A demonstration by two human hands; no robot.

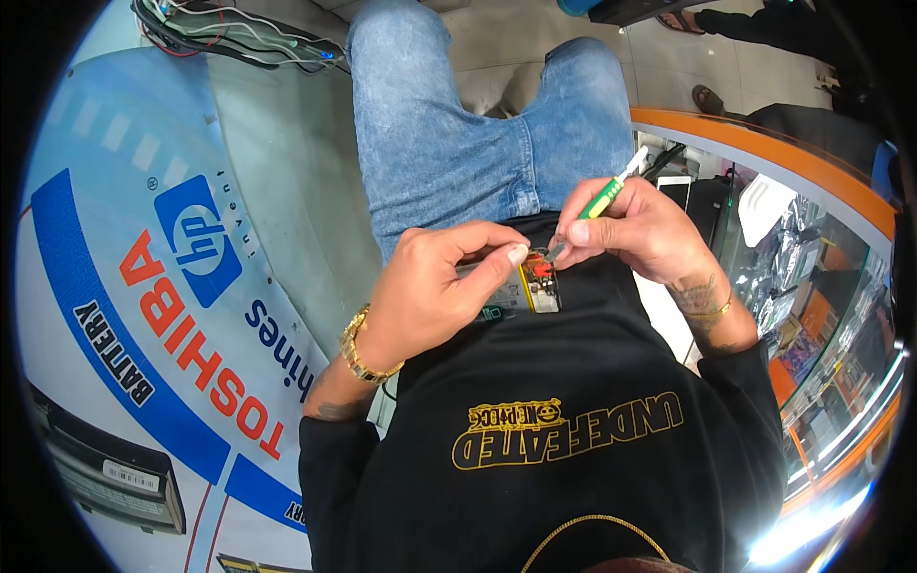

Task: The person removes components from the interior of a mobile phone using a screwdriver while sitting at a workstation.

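An opened phone (540,298), with its grey battery, yellow strip and inner board with red parts exposed, lies over my lap. My left hand (458,272) has its thumb and forefinger closed at the phone's upper part; what lies between the fingertips is partly hidden. My right hand (635,229) grips a slim green-handled tool (602,199) with a white end and a flat dark tip, which is down at the top right of the phone, close to the red parts and beside my left thumb.
A printed board (134,220) fills the left side, with a black laptop battery (115,477) on it. Cables (239,43) run along the upper left. A glass display counter (841,207) with an orange edge curves along the right. Another person's sandalled foot (707,100) shows at upper right.
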